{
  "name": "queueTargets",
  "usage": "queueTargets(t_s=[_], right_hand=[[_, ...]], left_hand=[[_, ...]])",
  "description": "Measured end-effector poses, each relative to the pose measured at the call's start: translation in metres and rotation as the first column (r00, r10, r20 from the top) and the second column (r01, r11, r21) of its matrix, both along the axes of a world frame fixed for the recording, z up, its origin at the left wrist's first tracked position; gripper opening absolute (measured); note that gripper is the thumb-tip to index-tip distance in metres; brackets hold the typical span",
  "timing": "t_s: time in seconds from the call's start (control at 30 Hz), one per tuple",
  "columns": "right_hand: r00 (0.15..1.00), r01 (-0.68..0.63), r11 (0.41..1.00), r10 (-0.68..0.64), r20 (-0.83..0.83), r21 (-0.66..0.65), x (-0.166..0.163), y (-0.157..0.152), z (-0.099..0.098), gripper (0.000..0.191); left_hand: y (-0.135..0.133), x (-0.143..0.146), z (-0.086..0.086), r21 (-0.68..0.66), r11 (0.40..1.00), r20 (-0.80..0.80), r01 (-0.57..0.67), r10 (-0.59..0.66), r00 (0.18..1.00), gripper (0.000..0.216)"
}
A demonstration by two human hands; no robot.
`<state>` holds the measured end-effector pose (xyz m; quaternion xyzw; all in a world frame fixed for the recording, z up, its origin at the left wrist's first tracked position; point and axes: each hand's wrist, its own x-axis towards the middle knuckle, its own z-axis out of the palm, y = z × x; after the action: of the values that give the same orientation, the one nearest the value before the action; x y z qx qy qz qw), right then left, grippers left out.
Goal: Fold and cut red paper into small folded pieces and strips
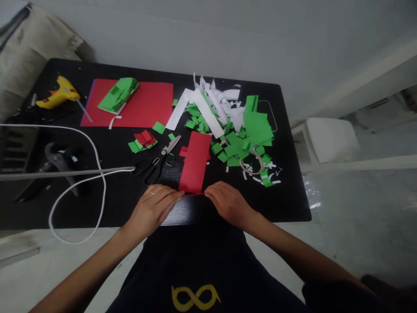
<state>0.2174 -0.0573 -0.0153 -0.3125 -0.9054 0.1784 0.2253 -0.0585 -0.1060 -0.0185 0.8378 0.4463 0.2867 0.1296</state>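
Observation:
A long red paper strip lies on the black table, running away from me. Both hands meet at its near end, close to the table's front edge. My left hand, with a ring on one finger, has its fingers stretched flat and its fingertips pressed against the strip's near left corner. My right hand presses its curled fingers on the near right corner. Black-handled scissors lie just left of the strip.
Green and white paper scraps pile up behind and to the right, with a tape ring. A red sheet carries folded green paper. A yellow glue gun and a white cable lie left.

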Motion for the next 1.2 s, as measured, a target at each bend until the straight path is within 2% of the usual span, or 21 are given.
queueTargets(t_s=[0.2, 0.3, 0.37, 0.47, 0.57, 0.67, 0.73, 0.83, 0.97, 1.2], right_hand=[[0.996, 0.037, 0.960, -0.057, -0.062, -0.277, 0.003, 0.020, 0.018, 0.020], [0.996, 0.036, 0.924, -0.065, -0.065, -0.380, 0.004, 0.025, 0.024, 0.016], [0.995, 0.035, 0.919, -0.068, -0.070, -0.394, 0.003, 0.027, 0.025, 0.014], [0.994, 0.032, 0.950, -0.064, -0.093, -0.309, 0.002, 0.027, 0.023, 0.016], [0.993, 0.028, 0.990, -0.043, -0.107, -0.140, 0.001, 0.026, 0.021, 0.017], [0.995, 0.032, 0.999, -0.029, -0.096, 0.032, 0.001, 0.023, 0.018, 0.019], [0.995, 0.033, 0.995, -0.025, -0.092, 0.095, 0.002, 0.018, 0.013, 0.021], [0.997, 0.022, 0.994, -0.013, -0.082, 0.107, 0.002, 0.009, 0.001, 0.022], [0.996, 0.035, 0.998, -0.029, -0.090, 0.061, 0.002, 0.001, -0.014, 0.021], [0.989, 0.071, 0.997, -0.066, -0.132, 0.028, -0.001, -0.003, -0.019, 0.020]], left_hand=[[0.013, 0.002, 0.011, -0.223, 0.975, 0.240, -0.007, 0.062, 0.969, 0.027], [0.015, 0.000, 0.012, -0.239, 0.971, 0.291, 0.022, 0.050, 0.955, 0.024], [0.016, -0.002, 0.012, -0.225, 0.974, 0.292, 0.031, 0.038, 0.956, 0.023], [0.019, -0.003, 0.013, -0.149, 0.988, 0.264, 0.038, 0.002, 0.965, 0.022], [0.022, -0.004, 0.014, -0.037, 0.999, 0.182, 0.034, -0.027, 0.983, 0.023], [0.022, -0.002, 0.010, 0.061, 0.998, 0.078, 0.008, -0.013, 0.997, 0.026], [0.020, 0.001, 0.004, 0.113, 0.994, 0.014, -0.011, 0.009, 1.000, 0.028], [0.015, 0.005, -0.005, 0.160, 0.987, -0.059, -0.018, 0.028, 0.998, 0.027], [0.007, 0.014, -0.010, 0.132, 0.990, -0.081, -0.044, 0.055, 0.995, 0.025], [0.001, 0.029, -0.014, 0.062, 0.995, -0.058, -0.079, 0.083, 0.995, 0.028]])
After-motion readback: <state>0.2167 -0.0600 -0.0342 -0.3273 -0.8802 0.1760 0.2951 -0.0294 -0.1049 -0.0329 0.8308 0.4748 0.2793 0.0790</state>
